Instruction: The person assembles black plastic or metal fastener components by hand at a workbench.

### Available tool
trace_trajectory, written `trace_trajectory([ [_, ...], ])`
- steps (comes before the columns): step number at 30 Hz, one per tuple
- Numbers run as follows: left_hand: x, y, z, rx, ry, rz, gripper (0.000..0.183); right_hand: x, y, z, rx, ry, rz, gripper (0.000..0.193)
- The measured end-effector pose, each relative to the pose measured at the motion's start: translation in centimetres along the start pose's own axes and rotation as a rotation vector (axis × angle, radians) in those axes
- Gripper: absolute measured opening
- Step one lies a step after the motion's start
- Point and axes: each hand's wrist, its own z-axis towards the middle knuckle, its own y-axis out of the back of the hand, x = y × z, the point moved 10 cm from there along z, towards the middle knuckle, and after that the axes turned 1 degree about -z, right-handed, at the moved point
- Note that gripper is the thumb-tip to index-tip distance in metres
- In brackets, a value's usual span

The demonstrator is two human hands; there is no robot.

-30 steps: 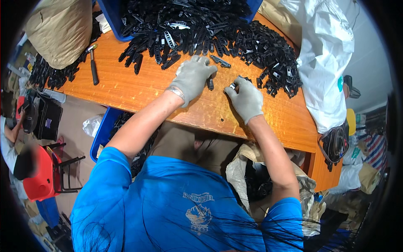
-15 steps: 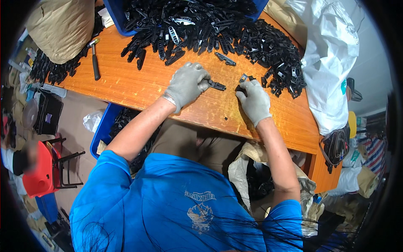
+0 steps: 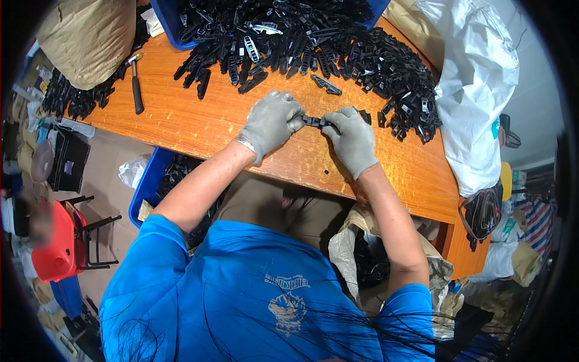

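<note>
Both of my hands wear grey gloves and meet over the wooden table (image 3: 199, 130). My left hand (image 3: 268, 125) is closed on the left end of a slim black plastic part (image 3: 313, 121). At the part's right end my right hand (image 3: 353, 142) pinches with thumb and fingers; any small piece under those fingertips is hidden. Just beyond the hands lies a loose long black plastic part (image 3: 326, 84). A small black plastic piece (image 3: 365, 116) rests beside my right fingers.
A heap of long black parts (image 3: 289, 45) spills from a blue bin (image 3: 161, 21). Smaller black pieces (image 3: 401, 93) lie right of it. A hammer (image 3: 137, 87) is at left. A white sack (image 3: 473, 96) stands at right, a blue crate (image 3: 145, 190) below the table edge.
My right hand has moved left and slightly up to the black part's free end; the two hands were apart before. My left hand has hardly moved.
</note>
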Motion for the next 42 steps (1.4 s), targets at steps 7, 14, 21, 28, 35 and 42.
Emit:
trace_trajectory([
  [7,0.4,-0.4,0.0,0.006,0.01,-0.024,0.014,0.4,-0.1,0.8,-0.001,0.077,0.008,0.017],
  [14,0.0,-0.6,0.5,-0.017,-0.039,-0.051,0.013,1.1,-1.0,0.9,0.014,0.136,-0.017,0.013],
  [21,0.4,0.0,-0.5,0.095,-0.081,-0.017,0.016,3.2,-2.6,1.1,0.109,0.243,-0.026,0.016],
  [28,7.8,9.6,-9.8,0.499,0.322,-0.455,0.021,-0.6,3.3,-0.9,-0.05,0.062,0.031,0.014],
  [35,-0.9,3.8,2.8,0.077,-0.055,0.116,0.039,-2.9,1.9,1.9,0.096,0.191,-0.414,0.017],
  [42,-4.3,-4.3,9.8,-0.072,-0.309,0.381,0.016,-1.5,3.3,2.5,-0.046,0.182,-0.085,0.012],
])
